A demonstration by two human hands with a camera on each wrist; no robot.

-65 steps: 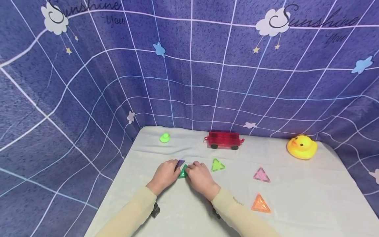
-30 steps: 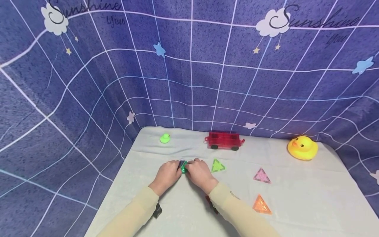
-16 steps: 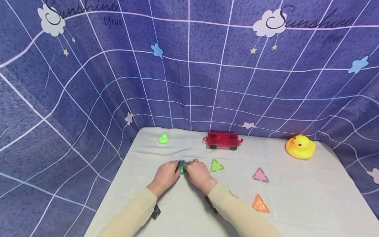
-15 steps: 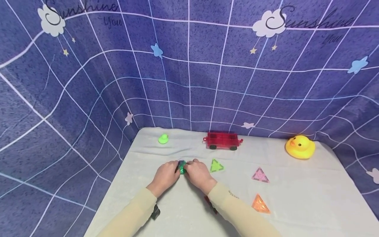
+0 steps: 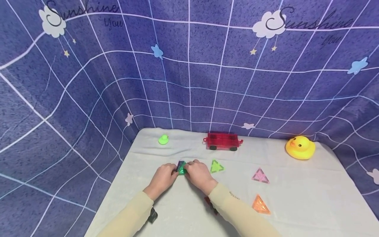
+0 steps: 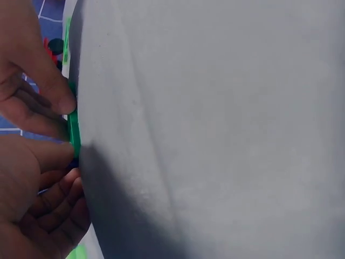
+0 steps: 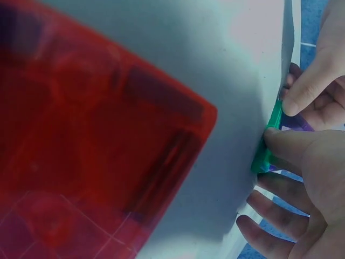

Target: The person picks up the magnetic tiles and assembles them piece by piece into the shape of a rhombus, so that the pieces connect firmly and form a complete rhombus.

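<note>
A green triangular magnetic tile [image 5: 182, 169] and a purple magnetic tile [image 5: 180, 163] meet between both hands, tilted against each other. My left hand [image 5: 163, 178] pinches them at their left end. In the right wrist view its thumb [image 7: 299, 97] lies at the upper end of the green tile [image 7: 275, 117], with the purple tile [image 7: 297, 122] behind. My right hand [image 5: 199, 174] pinches the green tile at its right side, thumb in front and fingers behind. The left wrist view shows the green tile [image 6: 74, 131] edge-on between both hands; much of the purple one is hidden.
Right of the hands lie a lime triangle tile [image 5: 216, 166], a pink one [image 5: 260, 176] and an orange one [image 5: 260, 205]. Behind stand a red toy wagon [image 5: 222, 141], a small green duck [image 5: 163, 139] and a yellow duck [image 5: 300, 147]. A red see-through panel [image 7: 91, 118] fills the right wrist view's left side.
The purple and green tiles, apart at first, have come together between the hands. Just now my left hand has shifted slightly left and toward the body, showing more of the purple tile.
</note>
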